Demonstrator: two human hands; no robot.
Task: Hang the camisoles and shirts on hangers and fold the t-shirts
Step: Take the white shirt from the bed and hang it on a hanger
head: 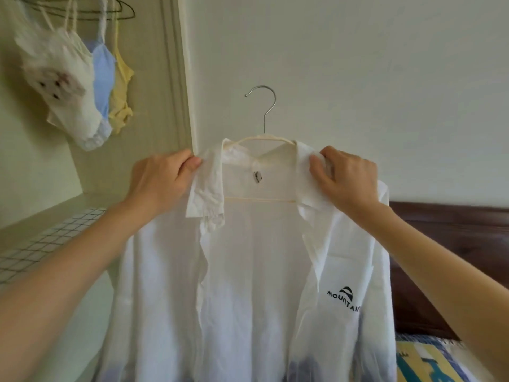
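White shirt (248,271) — thin, creased, matt cloth; hanger (261,111) hook — smooth, shiny metal; headboard (446,244) dark wood.

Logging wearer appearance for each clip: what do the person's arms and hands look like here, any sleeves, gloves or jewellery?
Both forearms are bare right up to the bottom edge of the picture, with no sleeve in view. The left hand and the right hand wear no gloves. No ring, watch, bracelet or marking shows on either wrist or on the fingers that can be seen. Fingernails look short and unpainted, though the picture is slightly soft.
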